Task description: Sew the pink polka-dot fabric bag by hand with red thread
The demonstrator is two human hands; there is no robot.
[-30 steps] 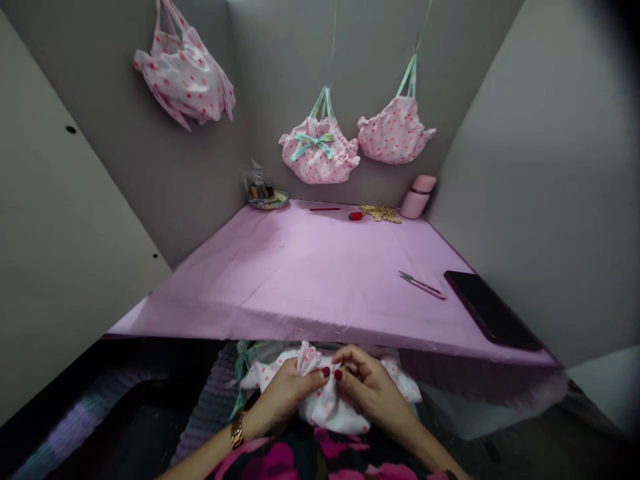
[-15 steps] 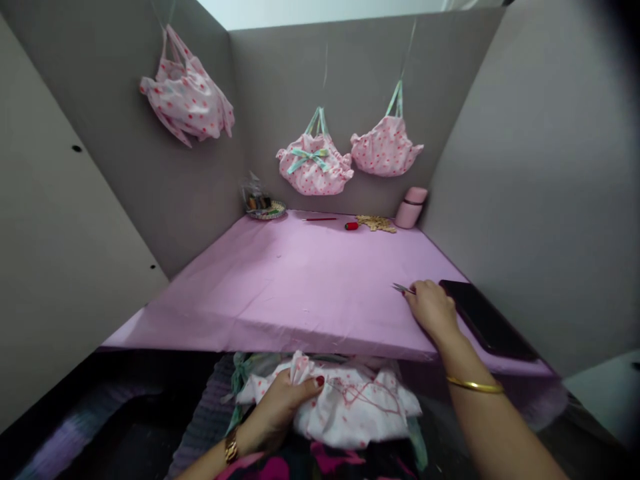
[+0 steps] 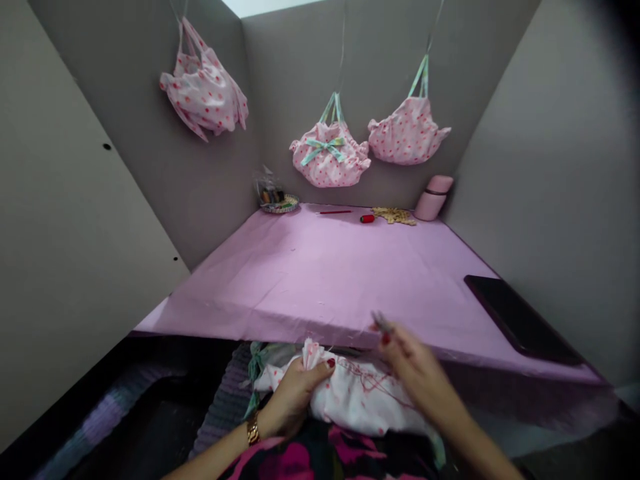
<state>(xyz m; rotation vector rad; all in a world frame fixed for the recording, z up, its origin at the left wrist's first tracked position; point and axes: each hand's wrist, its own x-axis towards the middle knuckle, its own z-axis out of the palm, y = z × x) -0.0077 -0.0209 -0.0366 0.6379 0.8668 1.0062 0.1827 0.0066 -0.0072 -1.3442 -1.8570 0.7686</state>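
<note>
- left hand (image 3: 295,390) pinches a gathered fold of the spotted white fabric (image 3: 360,400) on the lap, below the table's (image 3: 320,280) near edge
- right hand (image 3: 417,370), blurred, grips small snips (image 3: 381,322) above the fabric; dark tablet (image 3: 520,320) at the right edge

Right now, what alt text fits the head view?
Left hand pinches gathered white dotted fabric on the lap, while the blurred right hand carries small snips above it. Beyond, a pink-covered table holds a dark tablet; three dotted bags hang on grey walls.
</note>
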